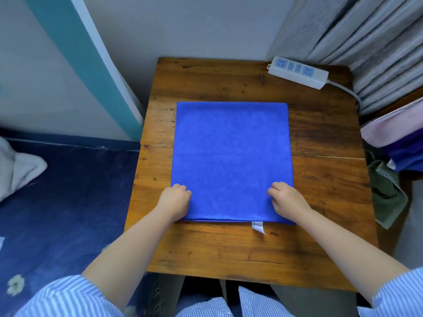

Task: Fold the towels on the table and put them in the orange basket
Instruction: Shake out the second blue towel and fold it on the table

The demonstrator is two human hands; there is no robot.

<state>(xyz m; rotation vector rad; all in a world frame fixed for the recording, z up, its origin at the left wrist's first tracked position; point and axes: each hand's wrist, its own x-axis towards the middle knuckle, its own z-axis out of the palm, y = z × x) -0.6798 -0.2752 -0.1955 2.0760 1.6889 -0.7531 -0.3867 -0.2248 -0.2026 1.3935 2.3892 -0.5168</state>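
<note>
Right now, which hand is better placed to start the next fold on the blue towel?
Neither clearly; likely both. The left hand grips the blue towel at its near-left corner, the right hand at its near-right, mirrored. The orange basket is not in view.

One blue towel [231,156], one table [320,138], one power strip [298,72], two hands.

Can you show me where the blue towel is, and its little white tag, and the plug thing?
blue towel [231,156], head view, middle of its flat top.
white tag [258,227], head view, its middle, at the towel's near edge.
power strip [297,71], head view, top face between its sockets.
</note>
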